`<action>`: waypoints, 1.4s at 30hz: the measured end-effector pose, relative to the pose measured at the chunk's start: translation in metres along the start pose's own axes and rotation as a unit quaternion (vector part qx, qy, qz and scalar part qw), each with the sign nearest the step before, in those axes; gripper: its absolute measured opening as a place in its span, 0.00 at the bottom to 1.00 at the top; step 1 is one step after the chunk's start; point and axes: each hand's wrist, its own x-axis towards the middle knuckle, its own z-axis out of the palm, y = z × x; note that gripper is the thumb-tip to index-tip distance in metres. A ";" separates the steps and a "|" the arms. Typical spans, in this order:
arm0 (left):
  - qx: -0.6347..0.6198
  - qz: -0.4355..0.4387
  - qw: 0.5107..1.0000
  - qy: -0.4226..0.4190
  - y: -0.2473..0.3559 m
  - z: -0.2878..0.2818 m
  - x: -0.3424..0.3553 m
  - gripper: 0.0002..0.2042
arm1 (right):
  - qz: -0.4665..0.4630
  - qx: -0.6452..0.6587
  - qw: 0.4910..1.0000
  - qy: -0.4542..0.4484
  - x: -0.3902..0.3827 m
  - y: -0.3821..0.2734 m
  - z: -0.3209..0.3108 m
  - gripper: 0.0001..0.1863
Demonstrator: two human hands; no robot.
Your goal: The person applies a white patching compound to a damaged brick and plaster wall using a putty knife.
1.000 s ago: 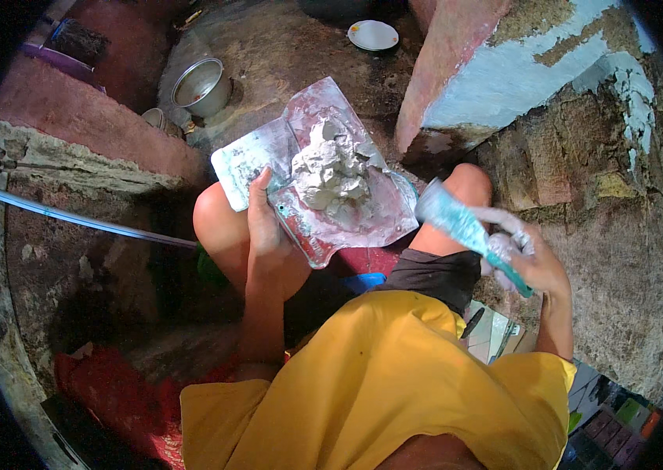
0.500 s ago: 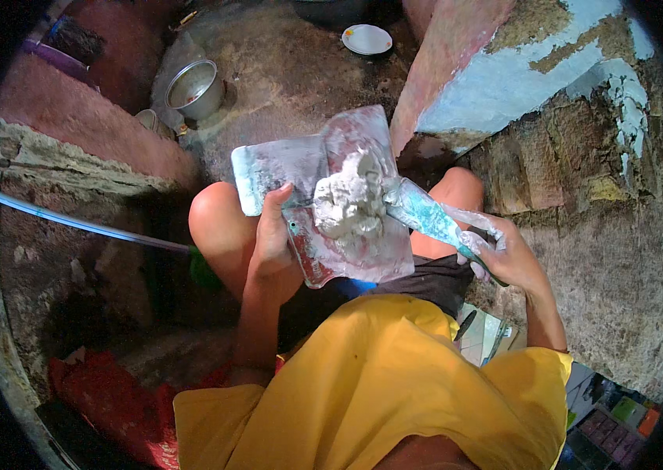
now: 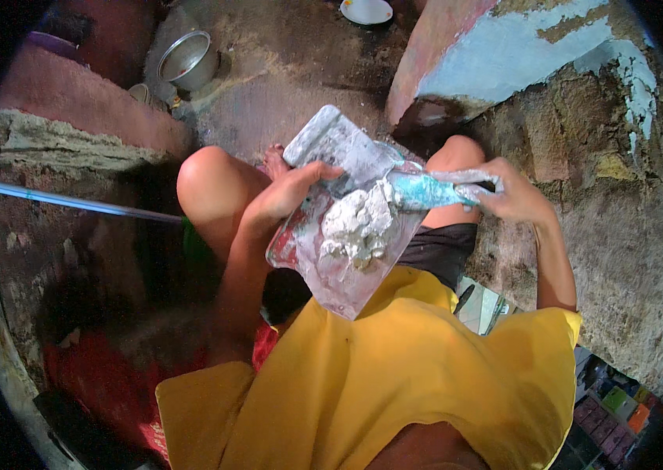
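Observation:
My left hand (image 3: 288, 194) is closed on the edge of a flat, putty-smeared board (image 3: 339, 294), reddish under the white film. A pile of thick white putty (image 3: 359, 223) sits on the board's middle. Across the far side lies a grey-white rectangular piece (image 3: 347, 145), with my left thumb on it; how it joins the board I cannot tell. My right hand (image 3: 508, 192), whitened at the fingers, grips a turquoise scraper (image 3: 425, 190) caked in putty. The scraper's wide end meets the right side of the pile and the rectangular piece.
My bent knees flank the board. A metal pot (image 3: 189, 63) and a white plate (image 3: 366, 11) stand on the floor ahead. A peeling wall (image 3: 519, 55) rises at the right, and a pale blue hose (image 3: 73, 205) runs along the left. Red cloth (image 3: 104, 384) lies at lower left.
The board has turned clockwise, its near corner now closer to my shirt. My right hand has moved up, bringing the scraper nearly level. My left thumb has shifted onto the rectangular piece.

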 end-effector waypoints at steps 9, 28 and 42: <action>-0.080 -0.080 0.993 -0.043 0.105 0.025 -0.032 0.22 | -0.062 -0.084 0.991 0.080 0.014 0.041 0.017 0.14; 0.000 -0.024 0.998 -0.064 0.085 0.023 -0.021 0.23 | -0.019 0.078 0.989 0.128 0.008 0.053 0.032 0.13; -0.373 0.043 0.919 0.119 0.057 0.021 -0.018 0.12 | -0.154 0.419 0.847 0.288 -0.073 0.006 0.008 0.38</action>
